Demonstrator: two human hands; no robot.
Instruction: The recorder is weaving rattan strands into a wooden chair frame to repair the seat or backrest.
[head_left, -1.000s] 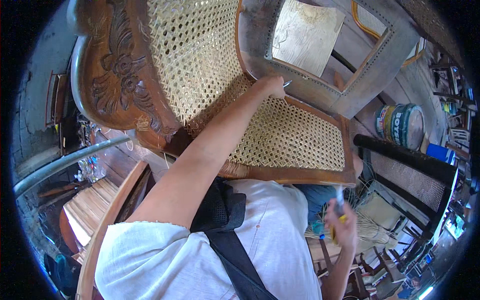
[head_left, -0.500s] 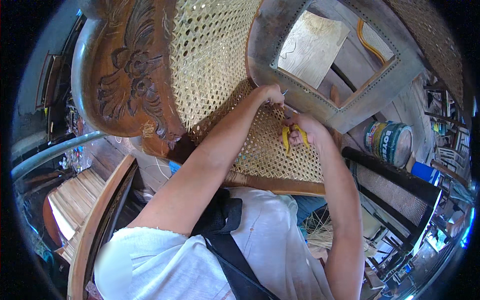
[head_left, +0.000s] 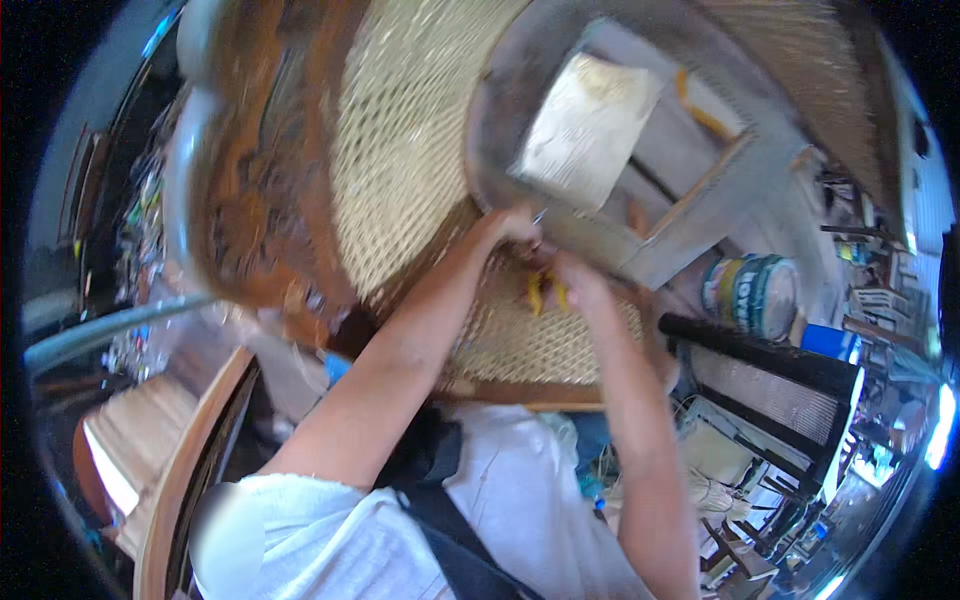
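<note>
My left hand (head_left: pixel 515 228) is closed at the back edge of a woven cane seat (head_left: pixel 530 350), with a small shiny tip poking out of it; what it grips I cannot make out. Just to its right, my right hand (head_left: pixel 582 284) is wrapped round pliers with yellow handles (head_left: pixel 538 295). Their jaws point toward the left hand and are hidden by blur. The seat joins a tall cane panel (head_left: pixel 395 140) set in a brown carved wooden frame (head_left: pixel 265 200).
Beyond the hands lies a grey chair frame (head_left: pixel 500 130) with a square opening, a pale board (head_left: pixel 590 125) visible through it. A paint can (head_left: pixel 765 295) and a dark chair with a cane panel (head_left: pixel 770 400) are at right. A curved wooden piece (head_left: pixel 190 470) stands at left.
The whole view has shifted and blurred, so hands and seat appear lower and further left. Both hands stay close together at the seat's back edge, the pliers still in my right hand.
</note>
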